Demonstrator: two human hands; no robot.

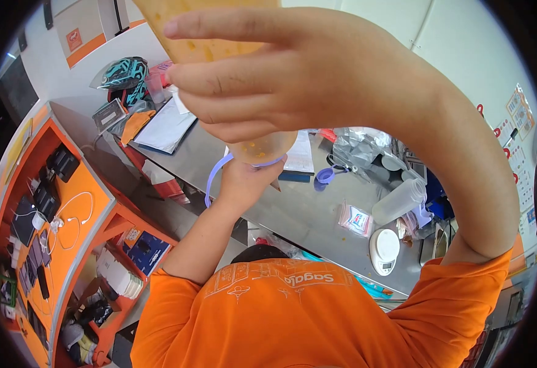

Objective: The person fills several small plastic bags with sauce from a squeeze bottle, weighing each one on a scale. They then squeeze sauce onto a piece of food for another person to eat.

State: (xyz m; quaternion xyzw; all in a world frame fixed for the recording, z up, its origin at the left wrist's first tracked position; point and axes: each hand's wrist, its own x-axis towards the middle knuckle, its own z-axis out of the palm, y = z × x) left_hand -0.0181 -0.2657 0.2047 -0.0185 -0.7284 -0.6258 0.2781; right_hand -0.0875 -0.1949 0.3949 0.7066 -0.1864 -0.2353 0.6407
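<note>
A translucent plastic bottle (210, 52) with orange-yellow residue on its wall is held up close to the camera, cut off by the top edge. My right hand (250, 73) is wrapped around its side, fingers across the front, hiding the middle. Below, the narrower end shows orange specks and a purple band with a purple strap (209, 181) hanging to the left. My left hand (244, 181) grips this lower end from underneath. On the metal table (293, 211) beyond, a small purple lid (325, 176) lies to the right of my left hand.
On the right lie another translucent bottle (397, 202), a white kitchen scale (384, 250), a plastic-wrapped packet (355, 219) and grey plastic bags (366, 153). Papers (167, 126) and a patterned helmet (126, 80) are farther left. An orange shelf unit (84, 211) with cables stands left.
</note>
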